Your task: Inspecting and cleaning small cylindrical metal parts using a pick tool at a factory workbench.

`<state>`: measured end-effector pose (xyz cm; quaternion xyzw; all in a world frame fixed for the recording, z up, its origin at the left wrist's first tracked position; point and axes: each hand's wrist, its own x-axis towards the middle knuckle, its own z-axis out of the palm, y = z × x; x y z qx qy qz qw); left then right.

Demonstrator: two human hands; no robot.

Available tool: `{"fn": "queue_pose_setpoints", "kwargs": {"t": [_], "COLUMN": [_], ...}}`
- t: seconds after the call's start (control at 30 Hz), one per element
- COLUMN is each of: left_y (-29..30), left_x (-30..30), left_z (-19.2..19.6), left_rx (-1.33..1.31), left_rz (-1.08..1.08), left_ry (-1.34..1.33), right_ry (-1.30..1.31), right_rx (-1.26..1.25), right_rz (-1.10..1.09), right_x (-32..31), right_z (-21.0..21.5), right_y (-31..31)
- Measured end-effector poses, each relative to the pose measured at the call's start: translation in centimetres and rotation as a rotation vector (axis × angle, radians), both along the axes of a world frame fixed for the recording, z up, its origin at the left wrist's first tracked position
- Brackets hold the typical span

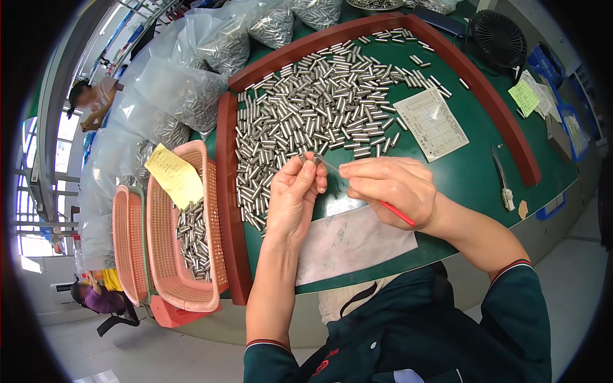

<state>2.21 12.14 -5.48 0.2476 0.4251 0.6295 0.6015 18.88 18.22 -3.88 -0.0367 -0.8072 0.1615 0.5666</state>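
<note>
In the head view, with clock places counted from the hands, the left hand (295, 195) pinches a small metal piece (302, 157) between thumb and fingertips; the right hand (396, 188) grips a thin tool (397, 214) with a red end, its slim tip directed to the piece; whether the tip touches it, I cannot tell.

The piece is short and looks smooth, so it could slip from the pinch if the tool pushes it sideways; falling, it could mix into the heap (319, 108) of similar pieces toward 11 o'clock, or roll over the near edge of the desk (476, 166) at 6 o'clock, where I see no rail like the brown rail (228, 185) at 9; the tip, being so thin, could also bend, or slide off and prick a finger.

As for writing, a white card (431, 124) at 2 o'clock bears a printed table, too small to read; a yellow note (175, 175) at 9, on the basket (156, 236), carries faint handwriting; a green note (525, 97) stands farther out at 2; the red mark (324, 364) on the shirt (415, 338) at 6 is not clear.
</note>
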Motion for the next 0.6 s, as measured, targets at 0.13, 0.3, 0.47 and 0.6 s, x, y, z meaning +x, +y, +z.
{"fn": "queue_pose_setpoints", "kwargs": {"t": [0.13, 0.3, 0.47, 0.6], "left_y": [0.05, -0.22, -0.25, -0.18], "left_x": [-0.76, -0.42, -0.03, -0.04], "left_z": [-0.54, -0.17, -0.10, -0.27], "left_rx": [0.022, 0.039, 0.075, 0.109], "left_rz": [0.051, 0.064, 0.074, 0.100], "left_ry": [-0.142, 0.055, 0.249, 0.280], "right_ry": [-0.011, 0.052, 0.086, 0.085], "right_rx": [-0.064, -0.108, -0.126, -0.136], "right_rz": [0.022, 0.039, 0.041, 0.035], "right_x": [-0.26, 0.08, -0.07, -0.14], "right_z": [0.31, -0.05, -0.24, -0.22], "right_y": [-0.52, 0.05, 0.11, 0.08]}}
